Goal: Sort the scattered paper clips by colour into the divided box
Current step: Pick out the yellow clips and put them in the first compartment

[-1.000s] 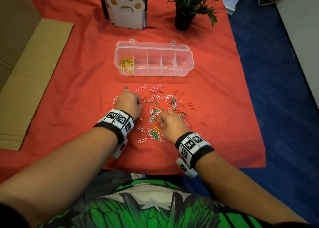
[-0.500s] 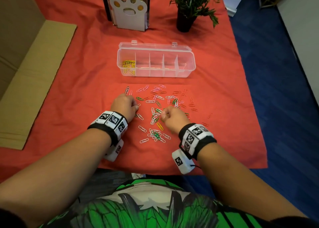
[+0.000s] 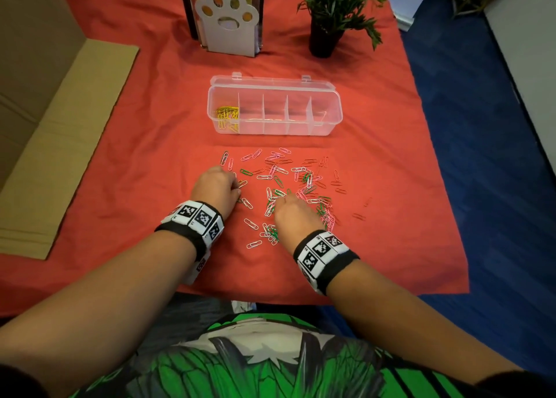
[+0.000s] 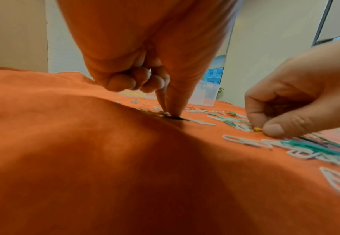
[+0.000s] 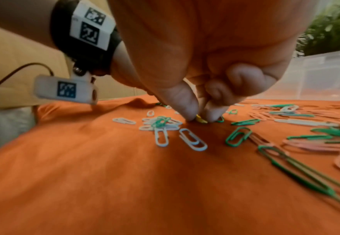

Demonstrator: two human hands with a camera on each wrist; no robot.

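Note:
Green, white, pink and red paper clips (image 3: 301, 184) lie scattered on the red cloth (image 3: 150, 163). Behind them stands the clear divided box (image 3: 270, 129), lid open, with yellow clips (image 3: 227, 116) in its leftmost compartment. My left hand (image 3: 215, 187) is at the pile's left edge. Its thumb and forefinger (image 4: 170, 112) pinch down on a clip on the cloth, colour unclear, with the other fingers curled. My right hand (image 3: 293, 214) is over the pile's middle, and its thumb and forefinger (image 5: 200, 117) pinch a yellow clip (image 5: 201, 120) against the cloth.
A white paw-shaped book holder (image 3: 228, 18) and a potted plant (image 3: 328, 15) stand behind the box. Flat cardboard (image 3: 60, 144) lies at the left. The cloth's right edge (image 3: 445, 187) drops to blue floor.
My right hand rose a little from the near cluster and came down on the middle of the pile. The left hand shifted only slightly at the left edge.

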